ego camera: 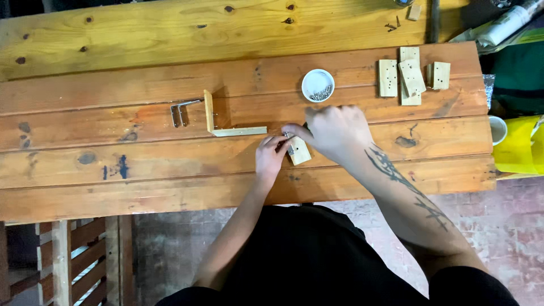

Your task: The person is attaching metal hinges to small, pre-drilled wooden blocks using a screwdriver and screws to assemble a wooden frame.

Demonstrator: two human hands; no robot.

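Note:
My left hand [270, 157] and my right hand [333, 132] meet over a small pale wooden block [299, 152] lying on the wooden workbench [170, 175]. The left fingers pinch the block's left edge. The right fingers press on its top, where something small and metallic shows between the fingertips; I cannot tell what it is. Just left of the hands stands an L-shaped piece [218, 123] made of two thin wooden strips joined at a corner.
A small white bowl of screws [318, 85] sits behind my right hand. Several drilled wooden blocks [411, 78] lie at the back right. Metal hex keys [180, 112] lie left of the L-shaped piece. A white cup [497, 129] and yellow object [522, 144] stand at the right edge.

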